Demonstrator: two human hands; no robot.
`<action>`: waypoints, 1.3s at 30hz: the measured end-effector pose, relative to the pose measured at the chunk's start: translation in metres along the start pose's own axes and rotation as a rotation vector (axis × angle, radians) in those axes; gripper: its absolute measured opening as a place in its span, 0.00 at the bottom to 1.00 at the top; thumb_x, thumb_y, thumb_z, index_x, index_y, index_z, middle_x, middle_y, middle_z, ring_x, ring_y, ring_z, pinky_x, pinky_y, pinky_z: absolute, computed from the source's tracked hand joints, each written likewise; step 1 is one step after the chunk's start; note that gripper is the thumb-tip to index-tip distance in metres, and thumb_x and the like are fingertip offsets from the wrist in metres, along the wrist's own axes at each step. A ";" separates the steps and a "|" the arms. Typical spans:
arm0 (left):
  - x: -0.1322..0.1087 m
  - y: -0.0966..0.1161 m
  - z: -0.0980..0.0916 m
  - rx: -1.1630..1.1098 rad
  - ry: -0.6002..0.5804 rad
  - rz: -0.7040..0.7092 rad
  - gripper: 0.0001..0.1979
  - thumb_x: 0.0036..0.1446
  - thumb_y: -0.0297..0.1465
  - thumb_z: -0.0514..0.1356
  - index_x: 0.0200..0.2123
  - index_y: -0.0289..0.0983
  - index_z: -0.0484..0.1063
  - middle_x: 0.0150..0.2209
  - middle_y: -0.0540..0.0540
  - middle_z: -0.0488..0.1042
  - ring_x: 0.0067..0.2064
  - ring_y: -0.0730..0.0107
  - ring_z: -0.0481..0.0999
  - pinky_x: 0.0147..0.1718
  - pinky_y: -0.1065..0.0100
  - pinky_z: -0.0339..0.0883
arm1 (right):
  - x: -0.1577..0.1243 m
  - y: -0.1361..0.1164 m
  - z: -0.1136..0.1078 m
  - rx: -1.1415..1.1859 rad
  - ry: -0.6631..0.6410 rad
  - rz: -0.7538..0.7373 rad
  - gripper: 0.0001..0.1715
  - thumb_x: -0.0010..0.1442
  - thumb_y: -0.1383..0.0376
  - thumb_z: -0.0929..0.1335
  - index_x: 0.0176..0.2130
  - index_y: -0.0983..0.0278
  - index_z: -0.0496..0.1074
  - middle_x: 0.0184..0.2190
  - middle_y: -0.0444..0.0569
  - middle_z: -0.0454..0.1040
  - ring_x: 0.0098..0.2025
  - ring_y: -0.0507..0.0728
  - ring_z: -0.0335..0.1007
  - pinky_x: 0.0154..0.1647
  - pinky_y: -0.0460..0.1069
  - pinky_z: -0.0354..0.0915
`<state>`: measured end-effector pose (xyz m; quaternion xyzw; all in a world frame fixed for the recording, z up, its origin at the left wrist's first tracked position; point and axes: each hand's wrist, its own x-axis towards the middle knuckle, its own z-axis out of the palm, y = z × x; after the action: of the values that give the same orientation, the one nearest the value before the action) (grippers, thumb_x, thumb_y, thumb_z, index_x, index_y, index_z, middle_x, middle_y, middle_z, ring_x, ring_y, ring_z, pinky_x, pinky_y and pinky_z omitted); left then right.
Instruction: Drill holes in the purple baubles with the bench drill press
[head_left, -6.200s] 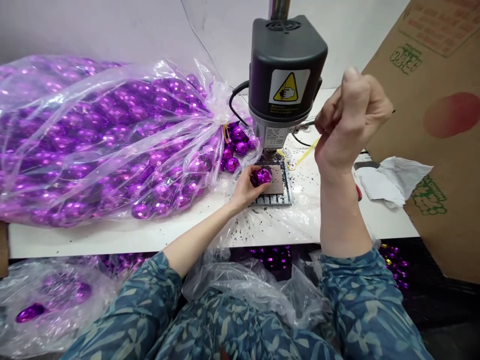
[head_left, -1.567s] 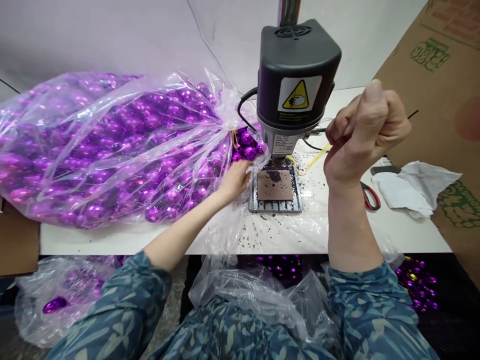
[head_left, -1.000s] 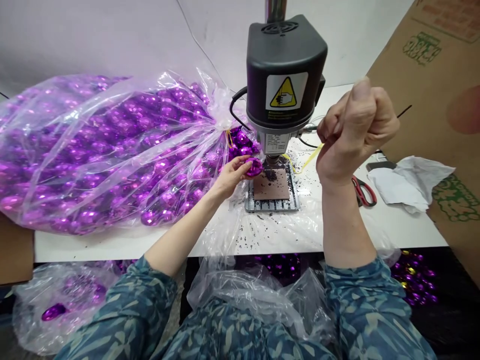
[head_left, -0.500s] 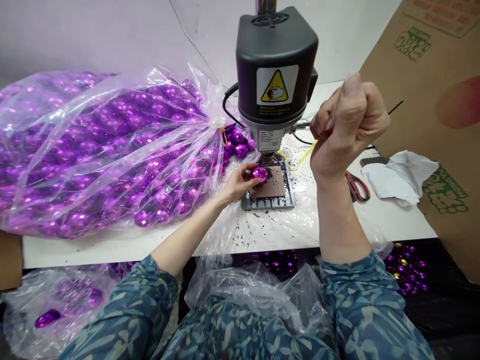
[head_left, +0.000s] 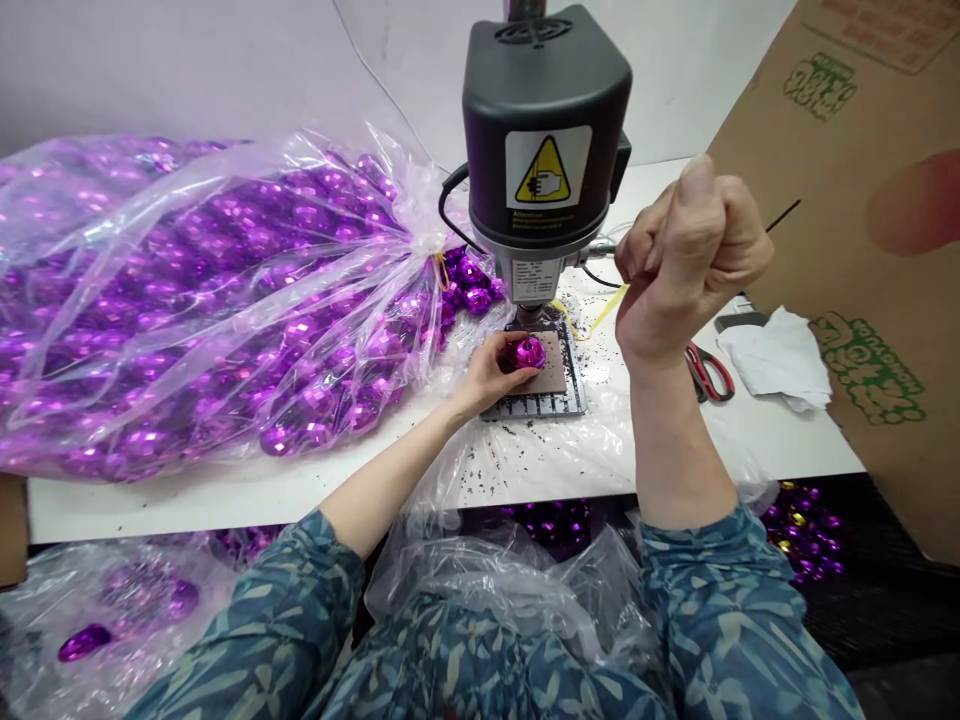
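Note:
My left hand (head_left: 491,368) pinches a shiny purple faceted ball (head_left: 530,352) between thumb and fingers. The ball rests over a brown board (head_left: 553,375) on the metal base (head_left: 525,405) of a bench drill press (head_left: 546,120), just below its chuck (head_left: 529,313). My right hand (head_left: 690,255) is raised to the right of the black motor head, closed around the drill's feed lever (head_left: 600,250). Most of that lever is hidden by the fist. The drill tip is too small to make out.
A large clear bag of purple balls (head_left: 225,300) fills the left, with loose purple balls (head_left: 472,290) by its tied neck. Red-handled scissors (head_left: 712,375), crumpled white paper (head_left: 780,358) and a cardboard box (head_left: 847,250) are at right. Dark shavings (head_left: 502,455) litter the white table (head_left: 225,505).
My left hand has moved the ball slightly right, under the chuck, and the ball appears turned. My right hand keeps its grip on the lever. The whole view has shifted slightly.

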<state>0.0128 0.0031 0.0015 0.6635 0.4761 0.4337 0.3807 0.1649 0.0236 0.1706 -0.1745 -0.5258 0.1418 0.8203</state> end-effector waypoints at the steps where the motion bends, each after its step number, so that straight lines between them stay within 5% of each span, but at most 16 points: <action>1: 0.000 -0.001 0.000 -0.005 0.000 0.000 0.29 0.53 0.35 0.74 0.56 0.36 0.71 0.51 0.40 0.79 0.49 0.61 0.81 0.50 0.57 0.77 | -0.001 0.000 -0.001 0.007 0.004 -0.008 0.34 0.65 0.49 0.69 0.21 0.61 0.49 0.13 0.37 0.49 0.14 0.44 0.45 0.18 0.48 0.45; 11: 0.000 -0.005 0.001 -0.035 0.007 0.023 0.28 0.54 0.35 0.74 0.55 0.37 0.72 0.52 0.40 0.79 0.50 0.60 0.81 0.50 0.58 0.77 | -0.017 0.006 -0.008 0.069 0.027 -0.075 0.37 0.65 0.57 0.68 0.20 0.66 0.41 0.13 0.40 0.43 0.15 0.42 0.41 0.17 0.46 0.40; 34: -0.001 -0.009 0.004 -0.044 0.024 0.049 0.28 0.54 0.36 0.74 0.56 0.38 0.71 0.53 0.39 0.78 0.54 0.58 0.79 0.52 0.56 0.75 | -0.043 0.029 -0.026 0.052 0.044 -0.278 0.37 0.62 0.61 0.69 0.18 0.66 0.40 0.11 0.37 0.42 0.12 0.44 0.41 0.15 0.46 0.43; 39: -0.003 -0.001 0.009 -0.052 0.078 -0.023 0.27 0.53 0.32 0.74 0.53 0.38 0.68 0.48 0.41 0.78 0.47 0.62 0.80 0.47 0.59 0.77 | -0.018 0.011 -0.010 0.005 0.040 -0.132 0.35 0.65 0.58 0.68 0.18 0.64 0.46 0.12 0.37 0.47 0.13 0.44 0.43 0.16 0.47 0.40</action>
<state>0.0206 -0.0006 -0.0032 0.6305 0.4866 0.4673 0.3839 0.1661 0.0252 0.1474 -0.1404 -0.5192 0.0849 0.8388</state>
